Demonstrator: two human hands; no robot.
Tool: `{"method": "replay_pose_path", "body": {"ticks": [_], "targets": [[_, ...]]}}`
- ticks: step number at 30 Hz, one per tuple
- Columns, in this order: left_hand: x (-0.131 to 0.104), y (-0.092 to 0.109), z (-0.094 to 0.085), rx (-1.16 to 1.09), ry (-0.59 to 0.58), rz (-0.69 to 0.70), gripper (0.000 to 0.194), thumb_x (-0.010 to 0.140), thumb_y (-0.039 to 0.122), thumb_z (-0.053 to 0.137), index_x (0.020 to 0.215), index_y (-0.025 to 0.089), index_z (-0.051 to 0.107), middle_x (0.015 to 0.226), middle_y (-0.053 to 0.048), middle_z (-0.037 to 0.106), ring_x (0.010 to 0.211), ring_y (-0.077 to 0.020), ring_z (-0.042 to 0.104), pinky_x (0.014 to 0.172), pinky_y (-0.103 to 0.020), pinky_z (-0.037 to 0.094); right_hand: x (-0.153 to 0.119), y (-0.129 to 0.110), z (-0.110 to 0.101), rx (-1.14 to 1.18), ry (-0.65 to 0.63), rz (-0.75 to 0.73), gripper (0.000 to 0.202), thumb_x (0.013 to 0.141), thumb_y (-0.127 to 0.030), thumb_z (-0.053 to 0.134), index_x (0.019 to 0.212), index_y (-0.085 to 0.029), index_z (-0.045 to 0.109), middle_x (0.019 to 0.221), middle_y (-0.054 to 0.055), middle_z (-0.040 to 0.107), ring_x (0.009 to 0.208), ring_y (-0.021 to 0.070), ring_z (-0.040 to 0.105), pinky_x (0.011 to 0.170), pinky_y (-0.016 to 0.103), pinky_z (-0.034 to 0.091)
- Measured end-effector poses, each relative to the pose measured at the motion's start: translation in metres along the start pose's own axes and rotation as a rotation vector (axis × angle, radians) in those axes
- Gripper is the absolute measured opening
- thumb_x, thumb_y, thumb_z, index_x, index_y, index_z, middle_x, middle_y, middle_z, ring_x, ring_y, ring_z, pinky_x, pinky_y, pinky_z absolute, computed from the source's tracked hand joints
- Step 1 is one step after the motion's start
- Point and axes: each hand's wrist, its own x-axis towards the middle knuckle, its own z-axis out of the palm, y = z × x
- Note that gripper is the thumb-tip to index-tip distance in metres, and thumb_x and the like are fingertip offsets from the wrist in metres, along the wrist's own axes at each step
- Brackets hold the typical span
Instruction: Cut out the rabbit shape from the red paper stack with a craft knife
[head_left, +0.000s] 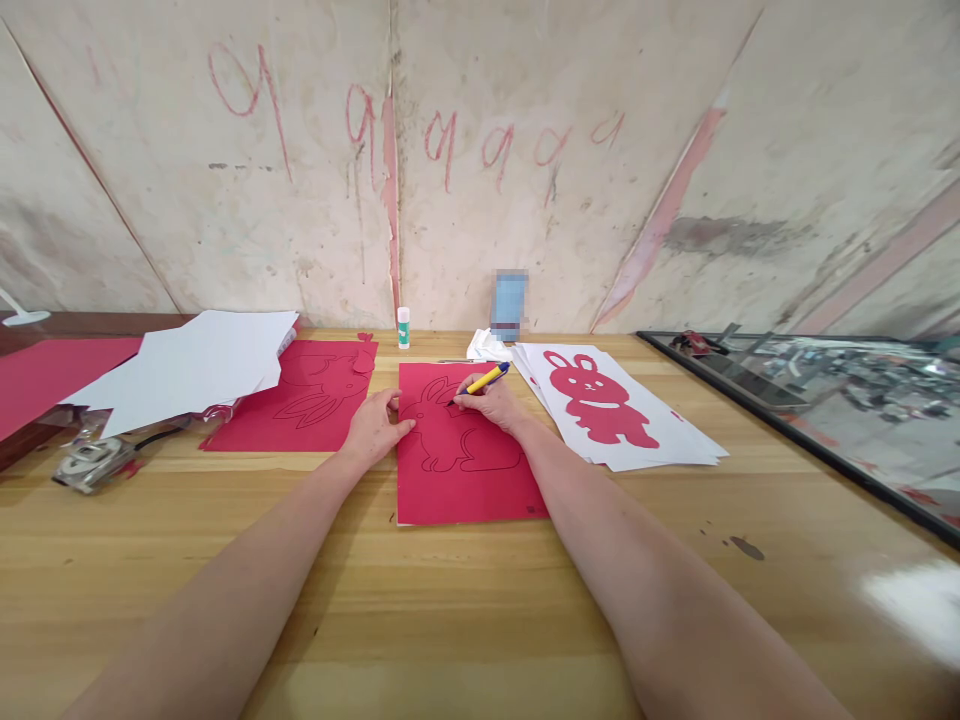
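Note:
A red sheet (465, 495) with a rabbit drawn in dark outline lies on the wooden table (360, 600). My right hand (491, 402) is closed on a yellow and blue pen (486, 379), its tip at the paper near the rabbit's ears. At the sheet's left edge rests my left hand (375, 428), thumb and fingers apart, holding nothing. Left of it lies another red sheet (262, 432) with a rabbit outline. On the right, a red cut-out rabbit (615, 423) lies on white sheets (675, 438).
A glue stick (404, 328) stands near the wall. White tissue (487, 346) and a blurred blue object (509, 303) are to its right. White sheets (195, 360) and a clear-wrapped item (94, 463) lie left. A black-framed glass panel (780, 430) borders the right.

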Motion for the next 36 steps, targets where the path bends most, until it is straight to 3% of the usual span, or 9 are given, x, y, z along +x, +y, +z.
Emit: {"method": "replay_pose_path", "body": {"ticks": [29,36], "targets": [[-0.0005,-0.0002,0.0,-0.017,-0.008,-0.004,0.051,0.069,0.028,0.073,0.117,0.016,0.06,0.095,-0.006,0.065,0.088,-0.0211,0.059,0.079,-0.032,0.049,-0.0009,-0.0017,0.0003,0.016,-0.001,0.022,0.017,0.062,-0.032,0.07,0.067,-0.02,0.06,0.066,0.0,0.062,0.066,0.0164,0.059,0.07,0.032,0.049],[-0.0001,-0.0038,0.0017,-0.04,-0.005,0.024,0.05,0.069,0.028,0.072,0.116,0.016,0.06,0.096,-0.005,0.064,0.088,-0.0205,0.058,0.08,-0.033,0.049,-0.0004,-0.0021,-0.0006,0.082,0.068,-0.016,0.017,0.06,-0.031,0.071,0.065,-0.02,0.058,0.06,-0.002,0.06,0.06,0.0146,0.057,0.064,0.03,0.047]]}}
